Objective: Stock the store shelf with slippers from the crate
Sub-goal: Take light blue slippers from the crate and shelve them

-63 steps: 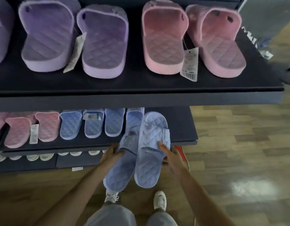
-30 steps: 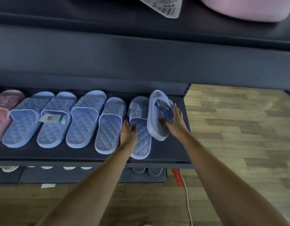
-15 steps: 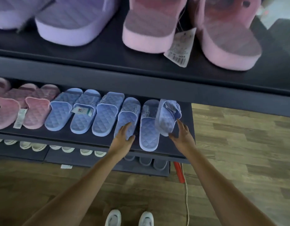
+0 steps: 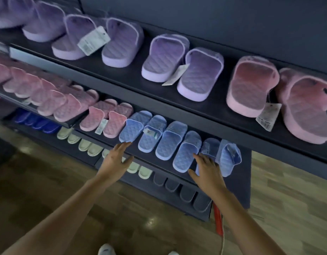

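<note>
Store aisle, middle shelf (image 4: 245, 162): from my remote seat I watch the right hand (image 4: 208, 172) lie spread and flat on the fifth blue slipper (image 4: 207, 150), gripping nothing, fingers splayed over its heel end. Touching that slipper, on its far side from the rest of the blue row, the last blue slipper (image 4: 227, 159) is tipped up on its edge, leaning against its neighbour instead of lying flat. Its long axis runs from the shelf's front lip back toward the rear, like the row's. It lies just beyond the right hand's fingertips, toward the shelf's open end, so the right hand is by far the nearer. The left hand (image 4: 115, 159) hovers open and empty at the shelf's front lip, near the first blue slipper (image 4: 134, 126) at the row's other end.

The tipped slipper is pale blue with a quilted footbed and a broad strap; it looks light and flexible, and I judge that a nudge would lay it flat. No crate is in view.
</note>
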{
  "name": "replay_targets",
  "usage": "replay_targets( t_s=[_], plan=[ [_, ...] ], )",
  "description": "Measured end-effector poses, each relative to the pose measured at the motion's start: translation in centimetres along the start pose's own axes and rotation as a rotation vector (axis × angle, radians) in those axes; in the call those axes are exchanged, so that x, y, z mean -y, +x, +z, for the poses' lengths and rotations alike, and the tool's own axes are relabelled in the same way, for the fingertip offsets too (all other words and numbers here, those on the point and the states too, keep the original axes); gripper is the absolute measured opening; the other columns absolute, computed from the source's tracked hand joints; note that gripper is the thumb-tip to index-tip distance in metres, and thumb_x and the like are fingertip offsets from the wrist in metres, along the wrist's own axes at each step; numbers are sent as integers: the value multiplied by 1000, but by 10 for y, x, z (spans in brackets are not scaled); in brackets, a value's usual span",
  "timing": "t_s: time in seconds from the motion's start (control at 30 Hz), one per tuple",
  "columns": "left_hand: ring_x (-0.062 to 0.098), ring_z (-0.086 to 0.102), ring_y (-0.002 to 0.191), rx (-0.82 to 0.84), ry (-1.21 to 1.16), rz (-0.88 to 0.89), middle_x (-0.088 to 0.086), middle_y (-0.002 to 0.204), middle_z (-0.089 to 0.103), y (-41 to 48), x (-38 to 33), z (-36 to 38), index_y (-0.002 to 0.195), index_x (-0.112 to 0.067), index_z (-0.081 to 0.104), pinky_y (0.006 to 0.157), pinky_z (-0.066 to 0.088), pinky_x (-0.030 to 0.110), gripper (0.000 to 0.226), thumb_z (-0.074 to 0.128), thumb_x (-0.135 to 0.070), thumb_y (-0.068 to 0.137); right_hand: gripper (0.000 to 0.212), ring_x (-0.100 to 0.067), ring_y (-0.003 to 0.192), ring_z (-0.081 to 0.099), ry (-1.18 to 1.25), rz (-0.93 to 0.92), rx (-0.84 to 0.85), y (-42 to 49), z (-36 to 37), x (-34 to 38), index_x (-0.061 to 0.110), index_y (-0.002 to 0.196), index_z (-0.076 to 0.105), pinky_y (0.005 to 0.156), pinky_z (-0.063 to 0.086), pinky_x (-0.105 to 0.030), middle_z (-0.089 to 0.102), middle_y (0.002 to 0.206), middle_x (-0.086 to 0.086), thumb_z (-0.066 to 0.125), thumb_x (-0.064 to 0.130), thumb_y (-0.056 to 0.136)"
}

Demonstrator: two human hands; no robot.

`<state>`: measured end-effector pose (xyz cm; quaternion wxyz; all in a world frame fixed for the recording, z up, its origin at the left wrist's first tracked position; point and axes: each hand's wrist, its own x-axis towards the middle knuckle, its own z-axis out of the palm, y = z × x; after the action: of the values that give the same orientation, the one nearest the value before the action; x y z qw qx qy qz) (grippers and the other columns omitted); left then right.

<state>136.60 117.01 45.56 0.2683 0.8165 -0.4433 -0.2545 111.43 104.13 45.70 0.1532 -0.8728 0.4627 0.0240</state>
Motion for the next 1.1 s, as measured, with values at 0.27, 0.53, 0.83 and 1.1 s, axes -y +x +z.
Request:
replay_targets(
  t_s=[0.27, 0.53, 0.83, 1.1],
  plan=[
    [30, 48, 120, -159, 46, -24, 7, 140, 43, -27, 90, -137, 136, -13, 42, 99, 39, 44, 53, 61, -15, 87, 59, -25, 135, 34, -1, -106, 2, 19, -11, 138, 16, 143, 29, 107, 31, -37, 36, 147, -6, 51, 39, 93],
    [27, 41, 129, -346, 129, -122, 6, 144, 38, -74, 186, -260, 138, -19, 39, 107, 36, 45, 53, 58, -20, 88, 59, -27, 134, 36, 1, -315, -27, 57, -13, 303, 14, 141, 35, 107, 32, -40, 38, 146, -7, 55, 35, 90],
    [26, 36, 133, -541, 157, -380, 4, 147, 35, -127, 292, -342, 138, -21, 39, 110, 31, 43, 52, 55, -28, 90, 59, -21, 136, 30, -70, -627, 57, 115, 11, 474, 19, 143, 29, 108, 24, -34, 32, 148, -2, 52, 38, 91],
    [31, 41, 128, -712, 176, -627, 7, 144, 39, -128, 377, -425, 136, -15, 43, 106, 34, 45, 51, 58, -23, 89, 61, -19, 140, 23, -79, -871, 144, 188, 47, 635, 23, 144, 25, 111, 19, -33, 24, 153, -1, 49, 41, 91]
  ],
)
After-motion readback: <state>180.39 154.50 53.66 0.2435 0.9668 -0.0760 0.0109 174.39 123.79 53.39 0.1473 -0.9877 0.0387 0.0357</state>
